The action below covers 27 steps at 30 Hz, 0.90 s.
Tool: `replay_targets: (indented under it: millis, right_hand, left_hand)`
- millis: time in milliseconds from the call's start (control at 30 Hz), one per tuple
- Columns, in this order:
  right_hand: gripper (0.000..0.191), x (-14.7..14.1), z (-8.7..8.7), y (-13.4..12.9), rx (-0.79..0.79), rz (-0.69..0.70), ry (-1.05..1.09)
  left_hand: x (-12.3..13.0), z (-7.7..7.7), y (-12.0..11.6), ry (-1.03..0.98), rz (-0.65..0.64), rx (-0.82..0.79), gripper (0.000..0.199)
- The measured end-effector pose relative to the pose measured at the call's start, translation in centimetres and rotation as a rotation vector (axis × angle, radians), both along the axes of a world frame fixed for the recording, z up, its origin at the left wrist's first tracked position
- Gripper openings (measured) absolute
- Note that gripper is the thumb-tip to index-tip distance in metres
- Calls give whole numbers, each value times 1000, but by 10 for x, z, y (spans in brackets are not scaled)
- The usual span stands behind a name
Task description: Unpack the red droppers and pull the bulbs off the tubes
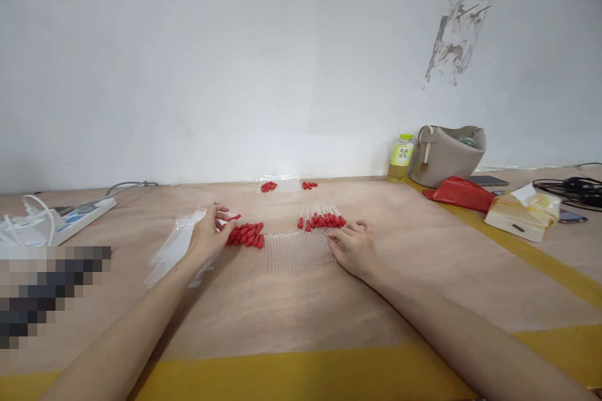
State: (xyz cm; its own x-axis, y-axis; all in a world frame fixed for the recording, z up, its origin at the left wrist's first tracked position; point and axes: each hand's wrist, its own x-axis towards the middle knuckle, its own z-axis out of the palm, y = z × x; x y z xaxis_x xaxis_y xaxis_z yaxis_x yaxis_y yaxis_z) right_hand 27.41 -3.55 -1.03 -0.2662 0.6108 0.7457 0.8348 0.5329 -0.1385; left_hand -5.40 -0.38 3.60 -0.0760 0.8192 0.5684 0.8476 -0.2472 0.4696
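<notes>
Between the thumb and fingers of my left hand (207, 235) is a red rubber dropper bulb (235, 217). Just below it lies a pile of red bulbs (247, 235). My right hand (356, 249) is pinched at the right end of a row of clear glass dropper tubes (296, 252), closed on the top of one tube. Behind that row, several droppers (324, 219) lie side by side, red bulbs towards me and glass stems pointing away. Clear plastic bags (176, 244) lie under and left of my left wrist.
Two small groups of red bulbs (268, 187) lie by the wall on clear plastic. At right stand a tea bottle (399, 160) and a grey bag (444, 156), with a red pouch (461, 194) and tissue pack (522, 213) nearer. A power strip (87, 219) sits at left.
</notes>
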Motion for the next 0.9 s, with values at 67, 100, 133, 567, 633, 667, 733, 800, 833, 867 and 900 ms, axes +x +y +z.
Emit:
replay_targets:
  millis: [67, 100, 133, 567, 633, 667, 733, 800, 833, 867, 900]
  right_hand:
    - [18, -1, 0, -1, -2, 32, -10]
    - [17, -1, 1, -2, -8, 45, -13]
    - [17, -2, 1, -2, -16, 58, -16]
    - [51, -1, 4, -4, -154, 99, -69]
    - [61, 0, 5, -3, -175, 98, -65]
    - [65, 0, 5, -3, -184, 96, -54]
    - [60, 1, 6, -3, -204, 78, 2]
    - [45, 3, 6, -1, -230, 34, 104]
    - [39, 5, 5, 0, -243, 4, 161]
    - [36, 7, 5, 1, -255, -32, 216]
    - [35, 9, 4, 2, -266, -69, 264]
  left_hand:
    - [2, -2, 0, 57, -2, -24, 33]
    - [3, -3, 0, 91, -2, -37, 30]
    - [3, -4, 0, 127, -5, -53, 28]
    - [12, 15, -7, 204, 66, 274, 25]
    - [30, 22, -11, 251, -42, 225, 22]
    - [42, 24, -12, 290, -104, 180, 21]
    - [67, 26, -7, 365, -184, 70, 23]
    - [94, 24, 6, 405, -163, -57, 28]
    - [106, 23, 14, 418, -118, -129, 31]
    - [117, 20, 22, 428, -62, -215, 33]
    - [127, 18, 31, 429, -8, -303, 36]
